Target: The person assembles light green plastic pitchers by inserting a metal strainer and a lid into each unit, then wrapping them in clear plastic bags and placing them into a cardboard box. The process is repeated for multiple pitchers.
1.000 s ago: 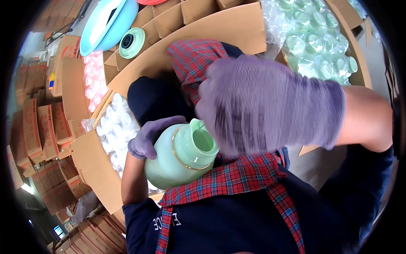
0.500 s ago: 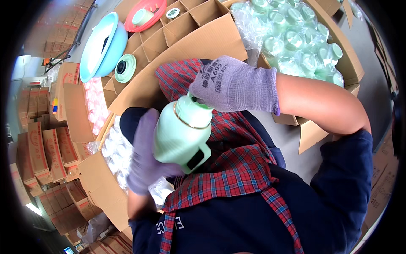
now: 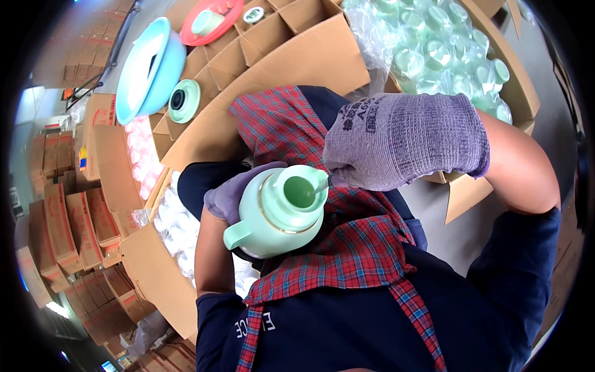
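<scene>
A mint green vacuum jug (image 3: 282,226) with a thin gold ring rests at my lap, its open mouth facing up and its handle toward the left. My left hand (image 3: 232,195), in a purple-grey knit glove, is wrapped around the jug's far left side; its fingers are partly hidden behind the body. Beside the spout is my right hand (image 3: 403,142), gloved likewise, with fingers curled closed. Its fingertips come close to the spout's rim; whether they touch it or hold something small, I cannot make out.
Ahead stands a divided carton (image 3: 273,77), bearing a blue basin (image 3: 173,68), a red dish (image 3: 197,38) with a pale green cup, and a mint green lid (image 3: 185,101). At right, a carton holds bagged green parts (image 3: 434,59). Bagged white parts (image 3: 176,223) lie at left, near stacked boxes (image 3: 80,223).
The jug has turned, swinging its handle from the right to the left and its mouth upward. My right hand has moved right, off the mouth. My left hand now grips the jug's far side.
</scene>
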The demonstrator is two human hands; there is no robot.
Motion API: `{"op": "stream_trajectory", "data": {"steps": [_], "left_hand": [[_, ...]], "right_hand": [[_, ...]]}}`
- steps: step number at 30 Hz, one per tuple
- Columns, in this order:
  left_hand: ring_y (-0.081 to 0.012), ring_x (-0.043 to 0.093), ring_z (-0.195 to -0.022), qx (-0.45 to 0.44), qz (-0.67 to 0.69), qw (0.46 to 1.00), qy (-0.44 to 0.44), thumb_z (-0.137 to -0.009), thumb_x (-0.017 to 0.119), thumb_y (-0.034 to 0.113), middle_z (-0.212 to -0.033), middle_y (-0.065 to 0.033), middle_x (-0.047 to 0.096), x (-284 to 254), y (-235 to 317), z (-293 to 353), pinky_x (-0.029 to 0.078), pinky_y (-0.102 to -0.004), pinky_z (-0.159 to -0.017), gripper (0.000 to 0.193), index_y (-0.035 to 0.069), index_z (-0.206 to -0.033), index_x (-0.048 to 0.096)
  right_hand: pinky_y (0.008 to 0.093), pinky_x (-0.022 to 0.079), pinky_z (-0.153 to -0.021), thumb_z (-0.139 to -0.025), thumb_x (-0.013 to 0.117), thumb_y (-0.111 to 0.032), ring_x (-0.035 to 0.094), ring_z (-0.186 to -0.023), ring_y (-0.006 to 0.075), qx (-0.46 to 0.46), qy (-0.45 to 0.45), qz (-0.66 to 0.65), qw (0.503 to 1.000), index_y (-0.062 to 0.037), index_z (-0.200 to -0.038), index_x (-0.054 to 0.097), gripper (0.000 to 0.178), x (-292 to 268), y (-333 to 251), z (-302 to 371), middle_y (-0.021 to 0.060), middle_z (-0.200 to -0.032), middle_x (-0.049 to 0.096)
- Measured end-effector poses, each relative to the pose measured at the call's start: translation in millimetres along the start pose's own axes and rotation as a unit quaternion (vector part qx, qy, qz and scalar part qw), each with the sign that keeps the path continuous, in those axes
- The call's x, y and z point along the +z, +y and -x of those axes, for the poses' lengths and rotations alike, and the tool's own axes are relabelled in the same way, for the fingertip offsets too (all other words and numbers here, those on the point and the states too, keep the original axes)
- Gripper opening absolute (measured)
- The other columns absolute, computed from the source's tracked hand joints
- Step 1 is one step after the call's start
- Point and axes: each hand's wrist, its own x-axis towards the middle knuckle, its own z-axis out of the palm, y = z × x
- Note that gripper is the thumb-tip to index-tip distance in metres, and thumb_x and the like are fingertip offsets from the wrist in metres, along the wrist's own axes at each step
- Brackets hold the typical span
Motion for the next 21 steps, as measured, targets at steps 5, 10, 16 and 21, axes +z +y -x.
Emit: {"op": "stream_trajectory", "data": {"steps": [5, 10, 16, 21], "left_hand": [[-0.0208, 0.051, -0.134, -0.025, -0.027, 0.999, 0.007, -0.026, 0.101, 0.044, -0.146, -0.0106, 0.052, -4.0, -1.8, 5.5, 0.038, -0.0376, -0.115, 0.152, -0.001, -0.153, 0.032], [-0.0214, 0.051, -0.133, -0.036, 0.024, 0.999, 0.016, -0.025, 0.101, 0.042, -0.146, -0.012, 0.052, 7.7, 2.2, 7.0, 0.039, -0.038, -0.114, 0.154, -0.002, -0.154, 0.03], [-0.024, 0.045, -0.138, -0.02, 0.021, 1.0, 0.002, -0.022, 0.102, 0.038, -0.151, -0.0126, 0.046, 2.6, -13.3, 8.2, 0.035, -0.0398, -0.117, 0.161, -0.002, -0.156, 0.022], [-0.0238, 0.043, -0.14, -0.025, 0.037, 0.999, 0.024, -0.024, 0.102, 0.038, -0.154, -0.0118, 0.042, 4.3, -26.4, 15.1, 0.031, -0.0397, -0.118, 0.163, -0.001, -0.158, 0.019]], "right_hand": [[0.0406, 0.056, -0.082, -0.1, 0.054, -0.032, 0.069, -0.091, 0.0307, -0.003, -0.111, 0.025, 0.994, -0.0029, -0.098, 0.07, 0.033, 8.8, 6.2, -21.1, 0.0155, -0.093, 0.069], [0.036, 0.058, -0.074, -0.095, 0.062, -0.022, 0.071, -0.084, 0.026, -0.119, 0.044, -0.1, 0.987, -0.0023, -0.1, 0.071, 0.023, 23.9, 29.4, -23.1, 0.0128, -0.092, 0.071], [0.036, 0.057, -0.073, -0.095, 0.062, -0.022, 0.071, -0.084, 0.0258, -0.114, 0.044, -0.039, 0.992, -0.0028, -0.099, 0.07, 0.021, 10.2, 18.6, -15.5, 0.0126, -0.091, 0.071], [0.036, 0.057, -0.073, -0.095, 0.063, -0.022, 0.071, -0.083, 0.0256, -0.102, 0.027, -0.032, 0.994, -0.0033, -0.098, 0.07, 0.02, 6.3, 15.5, -13.4, 0.0124, -0.09, 0.071]]}}
